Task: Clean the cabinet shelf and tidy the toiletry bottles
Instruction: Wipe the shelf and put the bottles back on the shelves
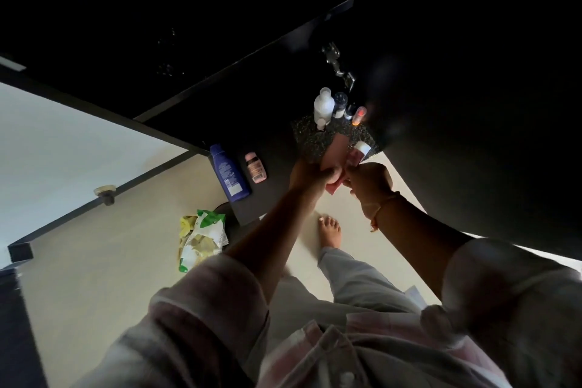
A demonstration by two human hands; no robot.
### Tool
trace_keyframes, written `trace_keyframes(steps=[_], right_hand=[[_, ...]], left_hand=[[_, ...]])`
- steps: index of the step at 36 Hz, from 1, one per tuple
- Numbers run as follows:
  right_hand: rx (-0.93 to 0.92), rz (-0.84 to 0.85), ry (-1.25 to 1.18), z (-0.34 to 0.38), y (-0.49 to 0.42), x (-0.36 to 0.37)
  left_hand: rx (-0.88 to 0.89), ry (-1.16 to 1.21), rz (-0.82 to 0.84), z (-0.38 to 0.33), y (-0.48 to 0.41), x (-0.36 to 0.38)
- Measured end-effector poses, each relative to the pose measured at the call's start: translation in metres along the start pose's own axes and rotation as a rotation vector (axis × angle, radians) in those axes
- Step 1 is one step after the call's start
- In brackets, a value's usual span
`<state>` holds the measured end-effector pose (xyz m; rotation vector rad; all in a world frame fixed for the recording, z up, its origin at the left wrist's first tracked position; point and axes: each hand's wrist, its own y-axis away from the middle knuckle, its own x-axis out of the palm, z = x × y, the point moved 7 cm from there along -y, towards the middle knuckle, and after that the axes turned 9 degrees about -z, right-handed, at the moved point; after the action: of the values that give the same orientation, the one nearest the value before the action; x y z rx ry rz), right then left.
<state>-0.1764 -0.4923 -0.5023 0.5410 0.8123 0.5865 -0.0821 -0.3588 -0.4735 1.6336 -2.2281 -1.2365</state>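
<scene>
My left hand is closed around a pink tube at the front edge of the dark cabinet shelf. Right beside it, my right hand grips a small pink bottle with a white cap. The two hands touch. On the shelf to the left lie a blue lotion bottle and a small pink bottle. At the back stand a white bottle, a dark-capped bottle and an orange-topped bottle.
An open dark cabinet door with a round knob stands at the left. A crumpled green and yellow packet lies on the pale floor below the shelf. My bare foot is under my hands. A door hinge sits above the bottles.
</scene>
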Motion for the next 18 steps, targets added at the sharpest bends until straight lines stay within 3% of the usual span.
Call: trace_keyframes(steps=[3,12,18], right_hand=[[-0.084,0.074,0.119,0.003,0.011,0.012],[-0.378,0.19,0.309,0.031,0.049,0.062],[-0.51,0.232,0.413,0.048,0.056,0.091]], left_hand=[[-0.033,0.114,-0.014,0.015,0.012,-0.015],[-0.098,-0.01,-0.225,0.076,0.021,-0.088],[-0.126,0.123,-0.273,0.091,0.024,-0.119]])
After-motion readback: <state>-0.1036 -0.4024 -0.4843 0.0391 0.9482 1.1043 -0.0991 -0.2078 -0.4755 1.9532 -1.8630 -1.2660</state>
